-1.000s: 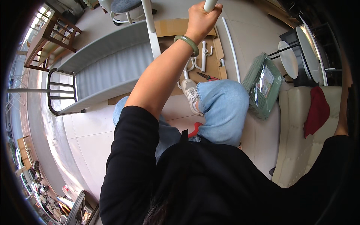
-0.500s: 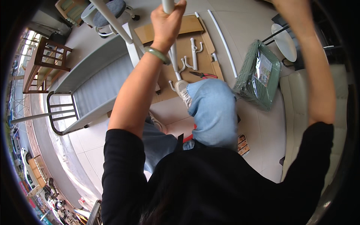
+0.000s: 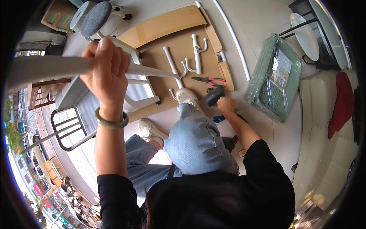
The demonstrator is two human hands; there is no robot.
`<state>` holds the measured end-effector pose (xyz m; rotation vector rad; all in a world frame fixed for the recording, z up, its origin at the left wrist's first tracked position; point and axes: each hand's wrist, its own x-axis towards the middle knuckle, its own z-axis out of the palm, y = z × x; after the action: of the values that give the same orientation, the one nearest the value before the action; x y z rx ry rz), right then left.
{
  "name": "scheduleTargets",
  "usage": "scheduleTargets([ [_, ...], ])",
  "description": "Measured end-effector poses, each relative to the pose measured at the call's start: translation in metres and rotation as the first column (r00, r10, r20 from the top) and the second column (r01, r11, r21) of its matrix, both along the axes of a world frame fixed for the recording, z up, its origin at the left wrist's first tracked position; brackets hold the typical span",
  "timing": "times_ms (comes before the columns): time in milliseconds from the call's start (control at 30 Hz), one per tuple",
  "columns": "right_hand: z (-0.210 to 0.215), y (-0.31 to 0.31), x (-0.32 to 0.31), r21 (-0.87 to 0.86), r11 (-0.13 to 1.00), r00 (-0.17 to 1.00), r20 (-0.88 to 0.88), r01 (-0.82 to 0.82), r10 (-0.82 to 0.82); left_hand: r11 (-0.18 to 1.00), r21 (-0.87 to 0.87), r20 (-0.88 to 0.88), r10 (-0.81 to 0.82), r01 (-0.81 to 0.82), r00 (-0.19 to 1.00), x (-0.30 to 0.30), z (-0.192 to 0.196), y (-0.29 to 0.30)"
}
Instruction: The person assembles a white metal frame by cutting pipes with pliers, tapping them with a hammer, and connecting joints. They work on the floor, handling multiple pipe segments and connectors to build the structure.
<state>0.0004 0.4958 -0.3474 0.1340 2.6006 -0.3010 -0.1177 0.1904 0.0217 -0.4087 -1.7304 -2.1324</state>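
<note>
My left hand (image 3: 106, 70), wearing a green bangle, is wrapped round a long white pole (image 3: 49, 68). The pole slants down to the cardboard, its lower end beside my shoe (image 3: 187, 97) and a white hooked piece (image 3: 170, 61). Down by that shoe, my right hand (image 3: 226, 105) is closed against a black-headed mallet (image 3: 214, 96); the fist hides most of its handle. Red-handled pliers (image 3: 209, 80) lie just beyond the mallet. Another white post with curved hooks (image 3: 196, 55) rests on the cardboard.
Flat cardboard (image 3: 152, 51) covers floor ahead. A thin white tube (image 3: 233, 38) lies right of it, near a green wrapped rack (image 3: 274, 76). A cream sofa (image 3: 318, 114) stands at right. On the left are a grey-topped stool (image 3: 96, 19) and a white-framed cart (image 3: 142, 100).
My right hand has come down from the upper right to the mallet beside my shoe. My left hand has shifted left and nearer, tilting the pole over that way.
</note>
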Motion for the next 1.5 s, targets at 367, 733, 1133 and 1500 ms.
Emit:
scheduleTargets([
  [367, -0.044, -0.12, -0.176, -0.16, 0.929, 0.925, -0.132, 0.334, -0.355, 0.993, -0.097, 0.003, -0.074, 0.074, 0.997, 0.0, -0.002, -0.006],
  [733, 0.13, -0.038, -0.135, -0.961, -0.04, 0.808, 0.252, 0.274, -0.533, 0.99, -0.068, 0.062, 0.125, -0.12, 0.99, 0.007, -0.002, 0.0],
  [1133, 0.435, -0.067, -0.031, -0.721, -0.688, 0.971, -0.093, 0.085, 0.219, 0.966, -0.255, -0.008, -0.053, 0.049, 0.999, 0.024, 0.091, -0.008],
  [1500, 0.572, -0.144, -0.024, -0.473, -0.709, 0.8, -0.013, 0.524, 0.6, 0.99, -0.134, -0.101, -0.062, 0.048, 0.993, 0.018, 0.16, -0.003],
])
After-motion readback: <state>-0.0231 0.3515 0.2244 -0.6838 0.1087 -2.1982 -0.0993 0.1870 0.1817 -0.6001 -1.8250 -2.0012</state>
